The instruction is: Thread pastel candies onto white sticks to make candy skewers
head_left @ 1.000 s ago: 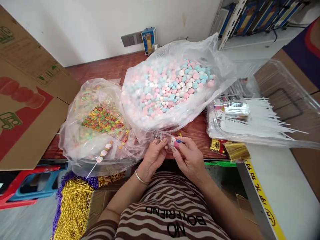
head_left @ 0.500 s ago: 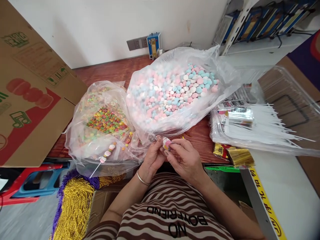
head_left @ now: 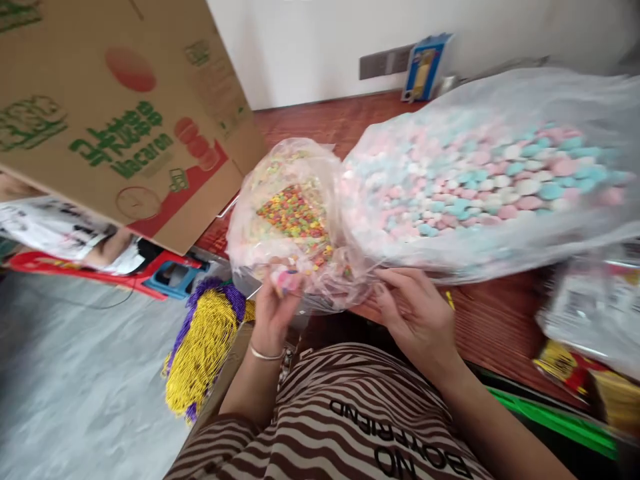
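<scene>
The small packet (head_left: 285, 281) in the left hand (head_left: 273, 317) is blurred — its print unreadable, part of it behind the fingers. Whether the right hand (head_left: 419, 313) grips the ring-filled bag (head_left: 253, 257) or merely touches it is unclear. The pastel-filled bag (head_left: 480, 261) runs off the right edge; the cardboard box (head_left: 165, 193) — itself cut off — hides most of a co-worker (head_left: 107, 250).
</scene>
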{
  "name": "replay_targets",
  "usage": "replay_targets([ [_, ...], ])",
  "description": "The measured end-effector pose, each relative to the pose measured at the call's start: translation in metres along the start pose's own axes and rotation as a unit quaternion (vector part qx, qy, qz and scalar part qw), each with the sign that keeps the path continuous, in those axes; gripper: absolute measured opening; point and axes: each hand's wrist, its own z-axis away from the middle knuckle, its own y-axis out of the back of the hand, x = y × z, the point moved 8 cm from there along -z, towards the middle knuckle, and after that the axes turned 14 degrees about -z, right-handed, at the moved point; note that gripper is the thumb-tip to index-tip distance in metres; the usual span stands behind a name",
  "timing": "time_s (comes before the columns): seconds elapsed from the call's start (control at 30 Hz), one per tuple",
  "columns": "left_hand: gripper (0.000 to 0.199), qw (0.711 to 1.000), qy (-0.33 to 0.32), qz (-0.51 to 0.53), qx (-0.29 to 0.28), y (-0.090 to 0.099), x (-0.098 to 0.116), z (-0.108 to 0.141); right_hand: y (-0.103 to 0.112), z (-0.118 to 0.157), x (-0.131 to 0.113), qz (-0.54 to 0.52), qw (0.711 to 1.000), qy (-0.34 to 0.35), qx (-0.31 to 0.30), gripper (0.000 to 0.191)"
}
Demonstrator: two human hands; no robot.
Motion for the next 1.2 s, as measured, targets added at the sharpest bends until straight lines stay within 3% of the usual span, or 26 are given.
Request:
replay_targets([
  [0.1,0.036,0.984,-0.175,0.018,0.028,0.053,0.091,0.027,-0.105,-0.004,0.003,0.037,0.969,-0.001,-0.245,0.016],
  [0.17,0.037,0.969,-0.239,0.009,0.060,0.086,0.125,0.050,-0.181,0.009,-0.006,0.084,0.915,0.047,-0.393,0.020],
  [0.23,0.035,0.962,-0.261,-0.005,0.081,0.111,0.137,0.066,-0.241,0.014,-0.019,0.067,0.895,0.083,-0.434,0.021],
  [0.3,0.034,0.962,-0.257,-0.011,0.089,0.128,0.134,0.073,-0.289,0.016,-0.028,0.057,0.884,0.104,-0.452,0.023],
  [0.37,0.033,0.966,-0.244,-0.011,0.089,0.139,0.126,0.073,-0.322,0.015,-0.032,0.055,0.877,0.112,-0.464,0.025],
  [0.43,0.033,0.969,-0.228,-0.011,0.090,0.145,0.116,0.068,-0.337,0.010,-0.032,0.058,0.875,0.110,-0.468,0.027],
  [0.53,0.035,0.975,-0.202,-0.008,0.088,0.149,0.105,0.053,-0.321,0.001,-0.028,0.070,0.881,0.098,-0.458,0.029],
  [0.63,0.039,0.981,-0.169,0.019,0.093,0.149,0.090,0.033,-0.266,-0.005,-0.008,0.100,0.896,0.065,-0.427,0.030],
  [0.77,0.041,0.989,-0.088,0.054,0.111,0.138,0.053,0.005,-0.171,-0.010,0.053,0.186,0.930,-0.072,-0.309,0.023],
  [0.83,0.039,0.990,-0.042,0.064,0.115,0.127,0.031,-0.009,-0.143,-0.004,0.078,0.240,0.920,-0.108,-0.289,0.020],
  [0.9,0.033,0.990,0.002,0.073,0.124,0.114,0.009,-0.021,-0.130,0.003,0.088,0.270,0.914,-0.111,-0.282,0.021],
  [0.97,0.028,0.986,0.039,0.083,0.140,0.102,-0.009,-0.031,-0.117,0.006,0.082,0.249,0.931,-0.092,-0.249,0.021],
  [1.07,0.028,0.980,0.077,0.094,0.159,0.085,-0.030,-0.041,-0.080,0.004,0.057,0.112,0.981,-0.066,-0.146,0.023],
  [1.2,0.029,0.979,0.118,0.060,0.156,0.066,-0.052,-0.046,-0.032,0.010,0.035,-0.023,0.992,-0.081,-0.097,0.019],
])
